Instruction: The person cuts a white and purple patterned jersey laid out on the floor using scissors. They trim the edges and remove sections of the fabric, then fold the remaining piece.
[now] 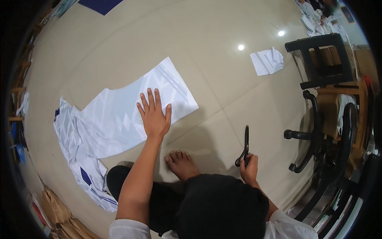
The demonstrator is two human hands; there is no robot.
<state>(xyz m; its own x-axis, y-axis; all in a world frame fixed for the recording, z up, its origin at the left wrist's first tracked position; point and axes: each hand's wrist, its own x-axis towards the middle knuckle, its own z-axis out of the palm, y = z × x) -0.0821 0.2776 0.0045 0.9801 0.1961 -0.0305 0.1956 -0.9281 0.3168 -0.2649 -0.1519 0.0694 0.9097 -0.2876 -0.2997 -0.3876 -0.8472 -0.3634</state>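
A white and pale grey patterned fabric piece lies spread on the tiled floor. My left hand rests flat on it, fingers stretched out, near its right end. Toward the left the cloth turns into a crumpled heap with dark blue patches. My right hand grips the handles of black scissors off to the right, apart from the cloth. The blades point away from me and look closed.
A small folded white cloth lies farther off at the right. Black chair parts and wooden furniture line the right side. Brown paper bags stand at the lower left. My bare foot is just below the fabric. A dark blue piece lies at the far edge.
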